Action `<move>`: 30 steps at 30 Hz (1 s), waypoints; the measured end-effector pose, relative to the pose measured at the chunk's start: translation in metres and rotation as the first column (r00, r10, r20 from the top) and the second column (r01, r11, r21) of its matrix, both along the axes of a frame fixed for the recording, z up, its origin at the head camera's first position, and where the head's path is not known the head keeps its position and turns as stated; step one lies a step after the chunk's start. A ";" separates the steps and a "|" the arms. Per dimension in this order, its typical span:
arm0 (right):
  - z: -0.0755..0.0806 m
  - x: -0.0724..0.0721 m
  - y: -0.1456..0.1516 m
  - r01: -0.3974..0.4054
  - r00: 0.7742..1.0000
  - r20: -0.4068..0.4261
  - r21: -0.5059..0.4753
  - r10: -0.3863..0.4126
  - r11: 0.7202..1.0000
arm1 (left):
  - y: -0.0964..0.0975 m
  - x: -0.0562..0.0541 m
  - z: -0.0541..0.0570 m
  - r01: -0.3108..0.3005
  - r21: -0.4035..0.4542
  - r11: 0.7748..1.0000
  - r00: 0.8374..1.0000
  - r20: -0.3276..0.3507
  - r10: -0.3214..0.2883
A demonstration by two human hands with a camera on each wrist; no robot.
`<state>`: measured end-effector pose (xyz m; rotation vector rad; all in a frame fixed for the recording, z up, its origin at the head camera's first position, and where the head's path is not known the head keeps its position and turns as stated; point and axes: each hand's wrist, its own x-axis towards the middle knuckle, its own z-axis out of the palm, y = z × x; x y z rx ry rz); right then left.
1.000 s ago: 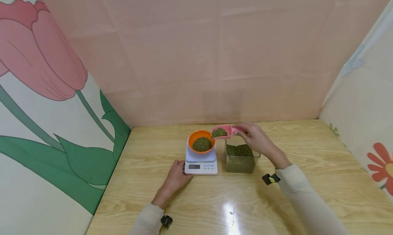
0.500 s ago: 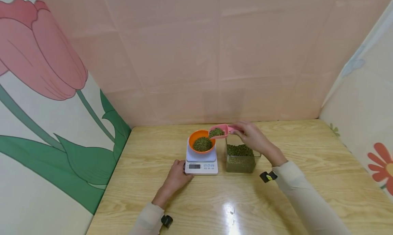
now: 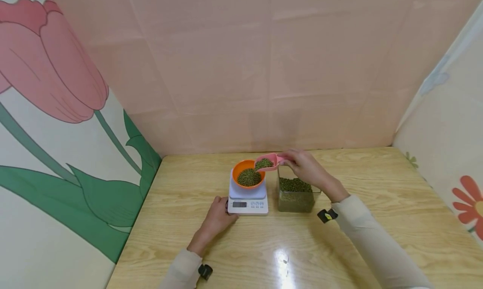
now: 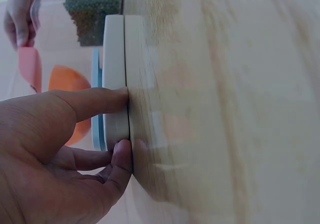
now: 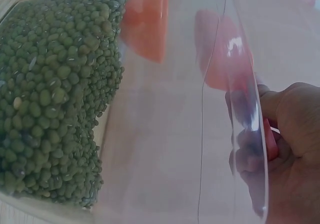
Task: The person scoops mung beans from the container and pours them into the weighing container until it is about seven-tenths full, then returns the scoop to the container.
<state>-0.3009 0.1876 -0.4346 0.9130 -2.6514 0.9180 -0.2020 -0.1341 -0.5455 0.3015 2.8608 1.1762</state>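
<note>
My right hand (image 3: 309, 169) grips the handle of a pink scoop (image 3: 275, 158) loaded with green mung beans. The scoop's lip overlaps the right rim of an orange bowl (image 3: 238, 167), which holds a heap of mung beans (image 3: 249, 178). That bowl sits on the platform of a white kitchen scale (image 3: 247, 193); the digits on its display are too small to read. At the scale's near left corner, my left hand (image 3: 216, 217) holds it, thumb and fingers curled about the edge (image 4: 116, 58) in the left wrist view.
Just right of the scale stands a clear container (image 3: 296, 203) partly filled with mung beans (image 5: 55, 93), below my right forearm. The wooden table (image 3: 181, 175) meets a pink-covered wall (image 3: 211, 125) at the back, with painted walls on both sides.
My right hand has moved the loaded scoop left, from beside the bowl to over its right rim. The left hand, scale and container have stayed in place.
</note>
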 end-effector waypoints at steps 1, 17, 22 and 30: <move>0.000 0.000 0.000 -0.003 1.000 -0.002 0.000 0.003 1.000 | 0.000 0.000 0.000 -0.002 0.000 1.000 1.000 0.002 0.002; -0.001 -0.004 -0.005 -0.027 1.000 -0.004 0.023 0.027 0.999 | 0.001 0.000 0.001 -0.003 -0.008 1.000 1.000 0.026 0.003; -0.001 -0.004 -0.007 -0.042 0.999 -0.011 0.020 0.042 0.999 | 0.002 0.000 0.002 -0.009 -0.015 1.000 1.000 0.025 0.009; -0.001 -0.003 -0.009 -0.051 0.999 -0.014 0.046 0.052 0.998 | 0.001 0.000 0.000 -0.010 -0.009 1.000 1.000 0.018 0.010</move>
